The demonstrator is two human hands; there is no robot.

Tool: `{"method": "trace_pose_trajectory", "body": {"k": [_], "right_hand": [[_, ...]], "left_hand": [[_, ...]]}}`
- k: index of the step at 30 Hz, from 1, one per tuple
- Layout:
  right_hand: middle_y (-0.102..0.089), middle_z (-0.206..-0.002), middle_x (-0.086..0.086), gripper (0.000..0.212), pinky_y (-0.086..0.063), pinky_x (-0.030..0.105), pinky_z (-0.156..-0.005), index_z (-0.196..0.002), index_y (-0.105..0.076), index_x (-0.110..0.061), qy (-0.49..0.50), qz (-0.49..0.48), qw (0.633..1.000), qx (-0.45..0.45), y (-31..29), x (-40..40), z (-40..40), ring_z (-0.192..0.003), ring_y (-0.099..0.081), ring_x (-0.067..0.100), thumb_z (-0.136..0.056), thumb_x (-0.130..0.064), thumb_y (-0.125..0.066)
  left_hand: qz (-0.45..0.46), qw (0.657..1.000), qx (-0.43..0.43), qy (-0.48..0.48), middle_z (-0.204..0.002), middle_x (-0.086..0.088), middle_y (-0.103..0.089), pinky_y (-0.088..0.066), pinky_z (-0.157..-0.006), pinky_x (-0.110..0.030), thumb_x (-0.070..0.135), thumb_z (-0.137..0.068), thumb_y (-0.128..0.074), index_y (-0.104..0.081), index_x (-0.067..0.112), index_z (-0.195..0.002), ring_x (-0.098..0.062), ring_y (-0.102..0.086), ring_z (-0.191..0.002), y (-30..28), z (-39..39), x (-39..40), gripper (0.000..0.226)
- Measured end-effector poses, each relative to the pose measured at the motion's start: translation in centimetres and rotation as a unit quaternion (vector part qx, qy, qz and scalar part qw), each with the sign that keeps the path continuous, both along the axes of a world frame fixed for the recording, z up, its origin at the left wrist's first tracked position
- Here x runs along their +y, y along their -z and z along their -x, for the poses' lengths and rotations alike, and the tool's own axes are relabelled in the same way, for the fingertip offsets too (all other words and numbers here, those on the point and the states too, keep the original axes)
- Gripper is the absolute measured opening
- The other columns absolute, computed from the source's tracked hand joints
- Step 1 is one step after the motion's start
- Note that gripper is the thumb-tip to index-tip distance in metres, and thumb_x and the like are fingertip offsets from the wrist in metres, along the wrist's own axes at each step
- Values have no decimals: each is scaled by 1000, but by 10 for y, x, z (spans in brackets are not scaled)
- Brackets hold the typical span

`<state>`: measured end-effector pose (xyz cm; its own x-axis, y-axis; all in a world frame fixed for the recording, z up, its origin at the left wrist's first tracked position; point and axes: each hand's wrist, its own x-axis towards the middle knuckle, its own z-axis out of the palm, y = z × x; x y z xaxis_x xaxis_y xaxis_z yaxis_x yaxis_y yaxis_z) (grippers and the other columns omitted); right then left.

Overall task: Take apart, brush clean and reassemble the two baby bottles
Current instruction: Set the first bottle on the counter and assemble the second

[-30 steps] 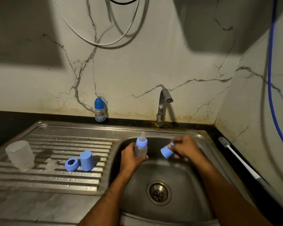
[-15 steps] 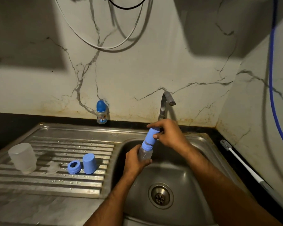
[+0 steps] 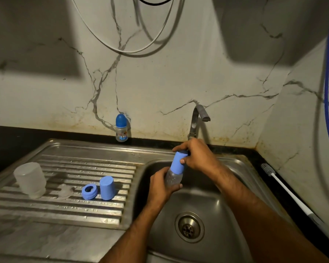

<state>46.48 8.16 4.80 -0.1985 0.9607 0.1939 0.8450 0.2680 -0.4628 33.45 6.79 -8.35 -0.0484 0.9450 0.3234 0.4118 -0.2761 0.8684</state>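
Left hand [image 3: 162, 184] grips a clear baby bottle [image 3: 172, 179] over the steel sink [image 3: 213, 202]; right hand [image 3: 195, 155] pinches its blue cap [image 3: 178, 162]. On the ribbed draining surface [image 3: 65, 205] stand another cap [image 3: 106, 187], ring [image 3: 89, 191] and frosted bottle body [image 3: 30, 179]. Marble walls; bottle brush [image 3: 285, 188] at right.

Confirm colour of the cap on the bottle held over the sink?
Light blue cap, clearest in the head view.

Veined marble wall [image 3: 179, 76], stained near black counter [image 3: 11, 137]; steel sink [image 3: 226, 205], ribbed drainboard [image 3: 65, 204]; dim light.
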Motion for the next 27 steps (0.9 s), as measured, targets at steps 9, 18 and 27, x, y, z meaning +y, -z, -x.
{"method": "trace_pose_trajectory", "body": {"k": [9, 18, 27], "right_hand": [[-71, -122, 7, 47, -54, 31, -97, -126, -70, -12, 15, -30, 999, -41, -3, -5, -2, -111, -65, 18, -82, -21, -83], [-64, -84, 3, 53, -59, 34, -78, -93, -65, -13, 90, -71, 982, -147, -6, -4, 0, -79, -63, 17, -81, -65, -71], [-73, -115, 5, 39, -57, 28, -91, -120, -72, -12, -22, -46, 993, -108, -13, -7, -6, -102, -67, 16, -82, -20, -80]], "left_hand": [[-19, 1000, -3, -4, -95, 12, -70, -48, -71, -4, 22, -66, -90, -69, 20, -113, 4, -65, -87, 6, 0, 1, 51], [-23, 999, -1, 23, -95, 18, -69, -50, -75, -6, 23, -66, -90, -68, 25, -115, 12, -63, -92, 6, -1, 5, 54], [-19, 999, -17, 23, -91, 16, -69, -49, -72, -5, 18, -65, -90, -67, 27, -111, 12, -64, -88, 5, 0, 4, 53]]}}
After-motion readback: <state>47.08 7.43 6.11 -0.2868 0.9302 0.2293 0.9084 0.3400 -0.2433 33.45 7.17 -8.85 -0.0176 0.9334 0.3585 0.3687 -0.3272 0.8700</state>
